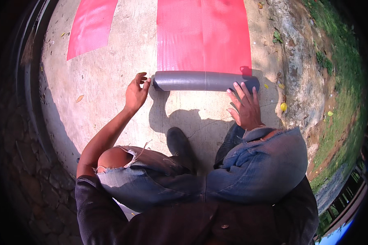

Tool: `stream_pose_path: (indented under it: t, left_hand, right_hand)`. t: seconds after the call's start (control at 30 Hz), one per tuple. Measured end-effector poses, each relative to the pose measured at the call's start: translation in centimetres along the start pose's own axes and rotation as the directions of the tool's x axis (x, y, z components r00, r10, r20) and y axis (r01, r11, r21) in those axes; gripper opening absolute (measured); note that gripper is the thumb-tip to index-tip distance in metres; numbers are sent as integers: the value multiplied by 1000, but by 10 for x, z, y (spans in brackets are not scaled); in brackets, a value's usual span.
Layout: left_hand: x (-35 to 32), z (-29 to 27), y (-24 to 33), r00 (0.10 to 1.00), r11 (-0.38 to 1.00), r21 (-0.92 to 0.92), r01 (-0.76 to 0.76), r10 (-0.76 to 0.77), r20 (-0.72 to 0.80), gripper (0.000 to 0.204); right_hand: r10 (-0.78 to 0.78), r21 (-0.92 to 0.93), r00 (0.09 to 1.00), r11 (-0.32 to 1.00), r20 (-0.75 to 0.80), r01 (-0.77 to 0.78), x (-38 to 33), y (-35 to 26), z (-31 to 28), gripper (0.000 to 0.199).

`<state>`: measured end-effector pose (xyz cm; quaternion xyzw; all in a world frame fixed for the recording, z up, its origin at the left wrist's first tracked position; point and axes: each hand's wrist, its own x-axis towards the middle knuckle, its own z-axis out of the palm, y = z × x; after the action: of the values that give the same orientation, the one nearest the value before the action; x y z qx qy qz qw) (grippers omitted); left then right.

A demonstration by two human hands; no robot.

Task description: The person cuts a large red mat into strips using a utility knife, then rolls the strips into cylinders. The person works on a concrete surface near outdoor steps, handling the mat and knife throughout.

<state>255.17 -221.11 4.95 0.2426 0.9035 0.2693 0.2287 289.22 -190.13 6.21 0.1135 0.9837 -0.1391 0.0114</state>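
In front of my boots lies a rolled-up sheet (192, 81), grey on its outside. Its unrolled part, a wide red sheet (202, 36), stretches flat away from me over the concrete. My right hand (246, 106) rests with fingers spread on the right end of the roll. At the roll's left end my left hand (136, 93) is raised just beside it, fingers curled loosely and apart, with nothing in them that I can see.
A second red strip (93, 28) lies on the concrete (126, 49) to the left. Rough stone and grass (335, 118) border the right side. My boots (180, 143) stand close behind the roll. Several fallen leaves (283, 107) are scattered about.
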Motion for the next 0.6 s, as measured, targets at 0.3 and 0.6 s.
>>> stream_pose_path:
  t: [0.3, 0.6]
  left_hand:
    - [58, -13, 51, 882, 767, 437, -470, 410, 231, 74]
    - [184, 61, 126, 877, 638, 631, -441, 455, 153, 77]
  right_hand:
    - [-30, -104, 995, 994, -96, 20, 183, 101, -13, 95]
    - [42, -85, 999, 996, 15, -41, 240, 102, -4, 95]
